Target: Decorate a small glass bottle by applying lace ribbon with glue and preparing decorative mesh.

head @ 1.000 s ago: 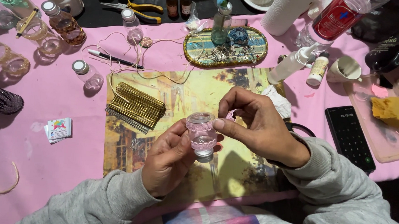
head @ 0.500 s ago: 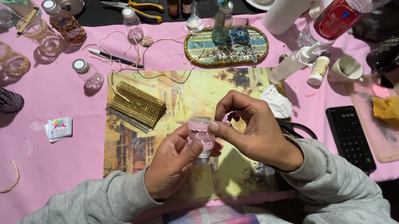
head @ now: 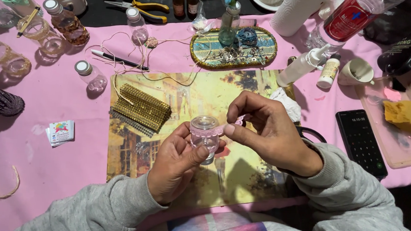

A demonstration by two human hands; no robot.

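Between the curled left hand [head: 176, 163] and pinching right hand [head: 266, 131], a small glass jar [head: 204, 138], gripped by both.

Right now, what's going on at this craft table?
A person in a grey sweatshirt holds a small clear glass jar upright in the left hand above a printed yellow mat. The right hand pinches a strip of pink ribbon against the jar's neck, where it looks partly wrapped. A roll of gold rhinestone trim lies on the mat beside them, and more small bottles stand on the pink tablecloth.
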